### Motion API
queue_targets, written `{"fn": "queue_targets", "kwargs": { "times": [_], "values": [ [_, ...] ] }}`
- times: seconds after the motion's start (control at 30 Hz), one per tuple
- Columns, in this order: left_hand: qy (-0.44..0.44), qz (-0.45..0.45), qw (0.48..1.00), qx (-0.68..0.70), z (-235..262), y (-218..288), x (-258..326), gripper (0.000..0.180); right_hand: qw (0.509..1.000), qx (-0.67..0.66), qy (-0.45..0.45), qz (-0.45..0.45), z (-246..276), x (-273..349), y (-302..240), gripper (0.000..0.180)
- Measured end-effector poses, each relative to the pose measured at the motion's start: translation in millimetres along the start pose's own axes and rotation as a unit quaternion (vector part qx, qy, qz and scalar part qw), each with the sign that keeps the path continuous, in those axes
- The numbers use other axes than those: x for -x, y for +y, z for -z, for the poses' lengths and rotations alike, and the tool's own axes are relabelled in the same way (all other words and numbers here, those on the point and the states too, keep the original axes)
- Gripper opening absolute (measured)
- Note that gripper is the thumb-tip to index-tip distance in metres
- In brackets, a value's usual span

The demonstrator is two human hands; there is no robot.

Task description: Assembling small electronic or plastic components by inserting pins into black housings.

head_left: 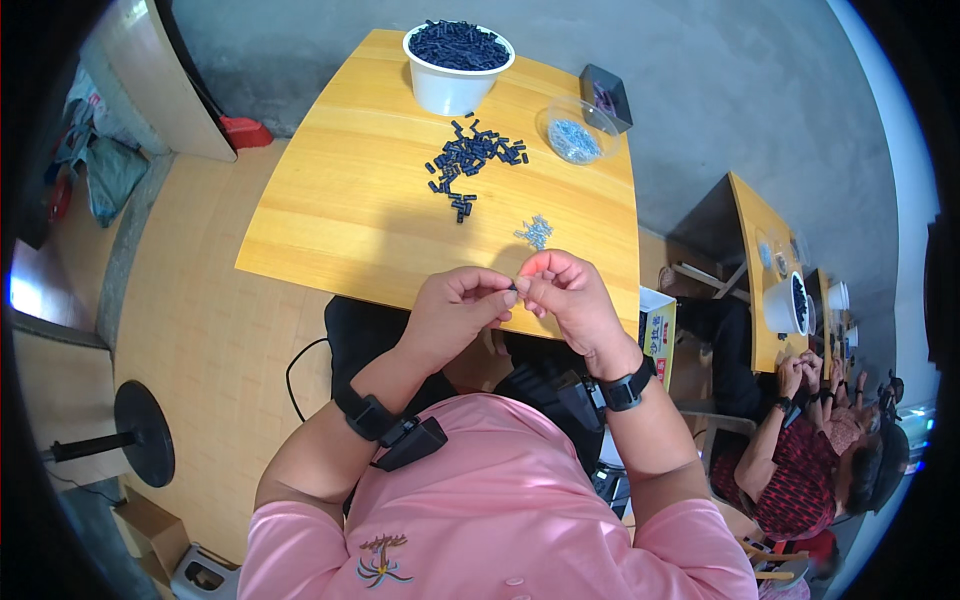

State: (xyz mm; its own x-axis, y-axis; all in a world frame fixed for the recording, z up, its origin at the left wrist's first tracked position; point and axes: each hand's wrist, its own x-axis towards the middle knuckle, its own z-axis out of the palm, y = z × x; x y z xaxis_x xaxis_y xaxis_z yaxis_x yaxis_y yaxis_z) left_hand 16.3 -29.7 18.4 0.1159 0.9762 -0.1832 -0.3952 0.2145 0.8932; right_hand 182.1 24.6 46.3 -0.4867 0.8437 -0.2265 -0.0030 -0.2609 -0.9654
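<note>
Above the near edge of the wooden table (330, 215), my two hands meet fingertip to fingertip. My left hand (462, 308) pinches a small black piece (514, 287), mostly covered by the fingers. It resembles the short black cylinders (466, 157) heaped loosely farther back. My right hand (566, 295) is closed in a pinch against that piece; whatever lies between its fingertips is too small to tell. Just beyond the right hand is a little pile of tiny clear or silvery parts (537, 233).
A white tub (452, 92) full of black pieces stands at the back. To its right are a clear bowl (573, 142) of small pale-blue parts and a dark box (620, 98). A yellow printed box (657, 335) sits below the table's right edge. Other people work at tables farther right.
</note>
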Motion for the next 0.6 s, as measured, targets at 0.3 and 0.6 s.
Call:
{"fn": "queue_targets", "kwargs": {
  "times": [0.3, 0.6],
  "values": [
    [0.028, 0.002, 1.000, -0.001, 3, 2, 1, 0.017, 0.982, 0.147, 0.044, 0.114, -8, 0, 9, 0.008],
    [0.055, 0.024, 0.995, 0.077, 17, -10, -2, 0.016, 0.874, 0.419, -0.042, 0.243, -23, 5, -5, 0.032]
  ]
}}
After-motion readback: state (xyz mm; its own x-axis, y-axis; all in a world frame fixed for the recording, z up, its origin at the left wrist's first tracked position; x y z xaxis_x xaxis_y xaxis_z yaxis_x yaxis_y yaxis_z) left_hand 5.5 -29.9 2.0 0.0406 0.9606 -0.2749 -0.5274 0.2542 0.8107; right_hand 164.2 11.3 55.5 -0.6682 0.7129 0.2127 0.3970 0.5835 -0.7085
